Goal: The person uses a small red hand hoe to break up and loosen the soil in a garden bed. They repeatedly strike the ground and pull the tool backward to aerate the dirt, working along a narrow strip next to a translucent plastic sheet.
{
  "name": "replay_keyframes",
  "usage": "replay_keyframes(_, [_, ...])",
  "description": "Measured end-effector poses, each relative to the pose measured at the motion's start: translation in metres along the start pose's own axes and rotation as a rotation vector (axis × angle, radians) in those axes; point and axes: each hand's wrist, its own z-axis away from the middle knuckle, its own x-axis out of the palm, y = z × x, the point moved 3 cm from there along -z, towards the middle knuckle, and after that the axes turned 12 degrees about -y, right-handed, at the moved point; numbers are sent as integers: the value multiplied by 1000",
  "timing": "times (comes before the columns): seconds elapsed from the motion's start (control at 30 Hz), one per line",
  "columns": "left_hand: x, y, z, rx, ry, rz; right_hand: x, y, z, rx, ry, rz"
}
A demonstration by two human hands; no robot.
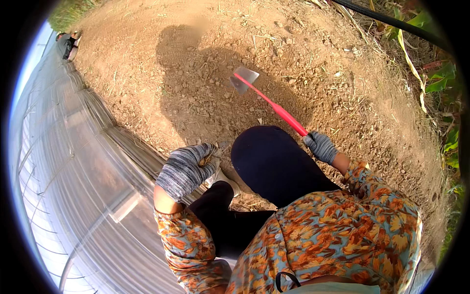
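My right hand [321,147], in a grey knit glove, grips the end of a red handle belonging to a short hand hoe [284,114]. Its flat metal blade [249,75] is over loose, crumbly soil [205,99] in my shadow. My left hand [185,171], gloved in grey striped knit, is curled beside my bent knee [268,158], above a light-coloured shoe [229,183]. A yellowish-brown bit shows between its thumb and fingers; whether it is held straw or the ground behind cannot be made out.
A plastic-film greenhouse wall [110,176] runs along my left, with bunched film [99,110] at its foot. Far up on the left another person [67,45] is low by the wall. At right are leafy plants [442,77] and a black hose [389,21].
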Motion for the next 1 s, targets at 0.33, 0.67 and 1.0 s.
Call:
replay_keyframes(0.33, [3, 2, 17, -59, -66, -6, 32, 54, 17, 188, -79, -9])
replay_keyframes(0.67, [-2, -25, -13, -213, -58, 96, -57, -137, -168, 0, -121, -401])
replay_keyframes(1.0, [17, -16, 2, -132, -86, 258, -13, 104, 154, 176, -30, -79])
